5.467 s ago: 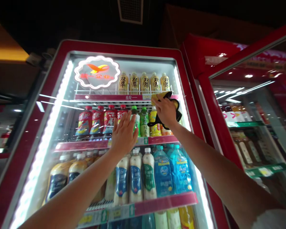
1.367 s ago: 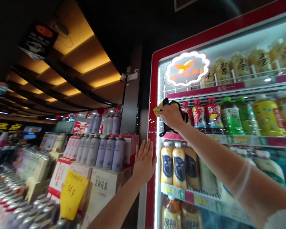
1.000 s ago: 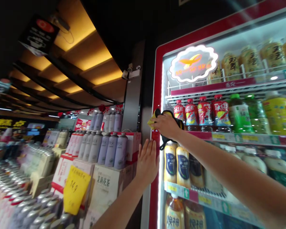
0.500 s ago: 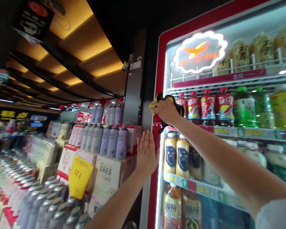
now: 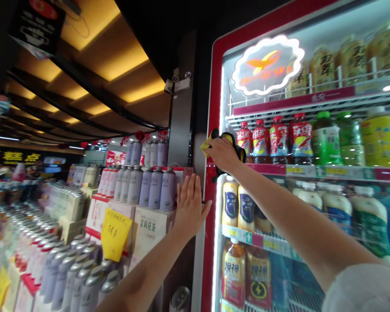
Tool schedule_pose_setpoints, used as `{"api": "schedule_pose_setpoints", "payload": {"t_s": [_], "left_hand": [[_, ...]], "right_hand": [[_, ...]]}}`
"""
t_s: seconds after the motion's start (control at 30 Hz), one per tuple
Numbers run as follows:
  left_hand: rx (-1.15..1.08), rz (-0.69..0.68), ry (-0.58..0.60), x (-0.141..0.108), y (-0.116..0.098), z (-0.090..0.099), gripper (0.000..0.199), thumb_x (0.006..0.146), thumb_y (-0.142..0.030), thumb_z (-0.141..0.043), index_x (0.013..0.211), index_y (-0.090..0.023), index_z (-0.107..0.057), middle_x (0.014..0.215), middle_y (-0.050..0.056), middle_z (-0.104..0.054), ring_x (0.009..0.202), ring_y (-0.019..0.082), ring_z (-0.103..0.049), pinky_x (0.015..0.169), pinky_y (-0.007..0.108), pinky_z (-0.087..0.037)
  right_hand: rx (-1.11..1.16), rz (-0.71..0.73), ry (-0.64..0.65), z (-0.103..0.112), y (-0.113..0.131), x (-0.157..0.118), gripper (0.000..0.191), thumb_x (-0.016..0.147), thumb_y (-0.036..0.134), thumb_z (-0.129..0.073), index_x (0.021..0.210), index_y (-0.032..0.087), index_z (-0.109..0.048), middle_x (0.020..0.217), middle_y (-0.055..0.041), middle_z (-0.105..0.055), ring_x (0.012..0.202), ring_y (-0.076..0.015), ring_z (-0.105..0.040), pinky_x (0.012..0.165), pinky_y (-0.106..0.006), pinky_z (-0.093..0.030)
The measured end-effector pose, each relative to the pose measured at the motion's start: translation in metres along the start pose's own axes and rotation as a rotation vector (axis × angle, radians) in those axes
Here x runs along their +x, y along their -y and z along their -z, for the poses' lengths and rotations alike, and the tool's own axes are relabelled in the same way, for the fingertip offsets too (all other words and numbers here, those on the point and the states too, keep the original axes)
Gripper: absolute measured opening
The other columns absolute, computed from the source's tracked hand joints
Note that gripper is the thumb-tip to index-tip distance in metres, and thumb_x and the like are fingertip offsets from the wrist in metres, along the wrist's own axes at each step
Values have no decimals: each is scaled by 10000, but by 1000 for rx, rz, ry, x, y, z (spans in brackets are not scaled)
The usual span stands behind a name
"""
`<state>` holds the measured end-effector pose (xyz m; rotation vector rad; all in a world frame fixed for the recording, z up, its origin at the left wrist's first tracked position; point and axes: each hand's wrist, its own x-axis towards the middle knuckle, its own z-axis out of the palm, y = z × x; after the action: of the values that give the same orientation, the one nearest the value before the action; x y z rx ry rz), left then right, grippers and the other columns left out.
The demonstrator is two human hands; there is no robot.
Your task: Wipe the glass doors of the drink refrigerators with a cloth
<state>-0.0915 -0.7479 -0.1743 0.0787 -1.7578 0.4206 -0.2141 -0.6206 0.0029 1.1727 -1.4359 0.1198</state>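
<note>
My right hand [image 5: 225,154] grips a yellow and black cloth [image 5: 205,147] against the red frame [image 5: 211,242] of a drinks fridge, at its left upright. Black folds of the cloth spread past the knuckles, over the edge of the glass. Lower and to the left, my left hand [image 5: 188,210] is raised with fingers stretched and thumb spread, holding nothing. It is beside the fridge's left edge, in front of a display of lilac bottles [image 5: 167,190]; whether the palm touches a surface I cannot tell.
Behind the fridge glass are shelves of drinks, including red-labelled bottles [image 5: 278,139] and a lit oval sign [image 5: 268,65]. Stacked cartons [image 5: 149,229] and a yellow price card [image 5: 115,234] stand left. Rows of silver-capped bottles [image 5: 64,268] fill the lower left. A dark pillar [image 5: 181,125] rises behind.
The view has shifted slightly. My left hand has moved a little left of the fridge edge, its thumb now farther out. My right hand, still holding the cloth, has moved slightly left and down.
</note>
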Motion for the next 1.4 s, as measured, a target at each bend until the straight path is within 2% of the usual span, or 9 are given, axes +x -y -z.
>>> {"api": "schedule_pose_setpoints", "payload": {"t_s": [0.23, 0.33, 0.5, 0.73, 0.9, 1.0, 1.13, 1.23, 1.4], "left_hand": [[-4, 24, 53, -17, 1, 4, 838, 1024, -475, -412, 1639, -125, 37, 1673, 219, -268, 1576, 355, -190, 1258, 605, -200], [-19, 17, 78, -15, 0, 6, 837, 1019, -468, -425, 1641, -124, 17, 1676, 216, -265, 1578, 358, -183, 1258, 606, -196], [-39, 16, 46, -8, -1, 8, 832, 1018, -464, -428, 1644, -144, 16, 1681, 202, -262, 1577, 349, -191, 1260, 596, -198], [-18, -8, 4, -18, 0, 6, 818, 1022, -458, -433, 1647, -158, 2, 1667, 196, -301, 1566, 352, -231, 1246, 598, -242], [-9, -21, -11, -8, 2, 3, 807, 1023, -448, -420, 1648, -166, 7, 1664, 191, -311, 1556, 343, -265, 1241, 587, -264], [-13, -10, -29, -8, 1, 3, 784, 1027, -442, -407, 1649, -166, -18, 1670, 181, -302, 1559, 336, -259, 1246, 572, -264], [-5, -10, -45, -13, -1, -4, 772, 1025, -446, -405, 1649, -167, -46, 1662, 180, -323, 1555, 336, -271, 1246, 569, -260], [-7, -44, -43, -6, -3, -13, 770, 1026, -432, -406, 1649, -164, -41, 1656, 184, -334, 1554, 334, -273, 1250, 565, -252], [-38, -59, -39, 15, -8, -26, 785, 1027, -411, -415, 1647, -152, -9, 1656, 195, -329, 1556, 343, -266, 1249, 580, -247]], "right_hand": [[92, 304, 125, -10, 43, -71, 295, 1028, 205, -454, 1091, 246, -739, 1248, -64, -708, 1121, -245, -569, 965, -432, -350], [82, 311, 138, -4, 31, -62, 294, 1032, 216, -458, 1094, 255, -742, 1267, -62, -705, 1138, -241, -561, 960, -433, -334], [23, 59, 49, 0, 18, -39, 326, 1008, 152, -434, 1101, 229, -737, 1348, -90, -663, 1191, -269, -534, 996, -454, -323], [83, 334, 146, -8, 33, -64, 300, 1026, 201, -458, 1164, 240, -722, 1314, -78, -687, 1155, -240, -563, 1011, -446, -349], [-36, -47, -3, 22, -20, -25, 377, 1021, 154, -419, 1280, 217, -686, 1497, -98, -568, 1311, -293, -494, 1102, -512, -295], [-67, -220, -54, 22, -19, -29, 432, 1015, 162, -405, 1389, 192, -620, 1568, -134, -490, 1380, -344, -437, 1132, -550, -290], [-65, -32, 33, 3, 12, -57, 470, 1006, 151, -403, 1416, 256, -608, 1570, -102, -499, 1356, -325, -477, 1133, -542, -323], [-45, 102, 96, 5, 8, -57, 462, 1011, 149, -402, 1382, 295, -637, 1548, -65, -534, 1327, -292, -516, 1116, -521, -352], [-119, -193, -45, 36, -45, -56, 456, 992, 146, -449, 1387, 277, -636, 1551, -72, -530, 1356, -317, -496, 1114, -534, -348]]}}
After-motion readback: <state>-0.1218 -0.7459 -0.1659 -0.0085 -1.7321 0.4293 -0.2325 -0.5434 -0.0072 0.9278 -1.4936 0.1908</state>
